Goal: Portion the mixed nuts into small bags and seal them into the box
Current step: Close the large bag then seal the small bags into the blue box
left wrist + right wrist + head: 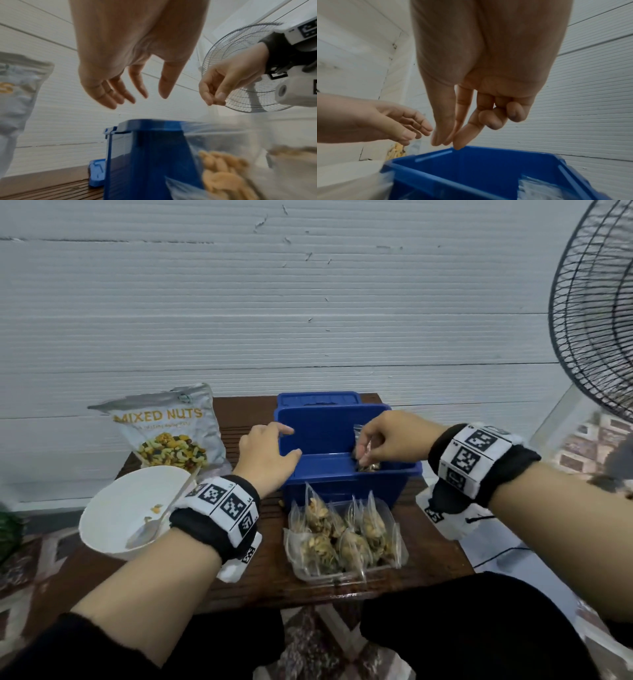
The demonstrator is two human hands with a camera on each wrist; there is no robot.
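The open blue box (342,484) stands mid-table, its lid (318,398) lying behind it. My left hand (291,441) hovers over the box's left rim with its fingers spread and relaxed, holding nothing; the left wrist view shows this hand (154,96) clear above the box (150,148). My right hand (361,455) is over the box's right end and pinches a small clear bag of nuts (368,465) that reaches down inside. In the right wrist view the thumb and two fingers (458,143) meet above the box (471,169), and the bag is hidden.
A clear tray (329,577) of several filled bags sits in front of the box. Left of the box are the mixed nuts pouch (168,429) and a white bowl (113,508) holding a spoon (154,525). A standing fan (596,313) is at the right.
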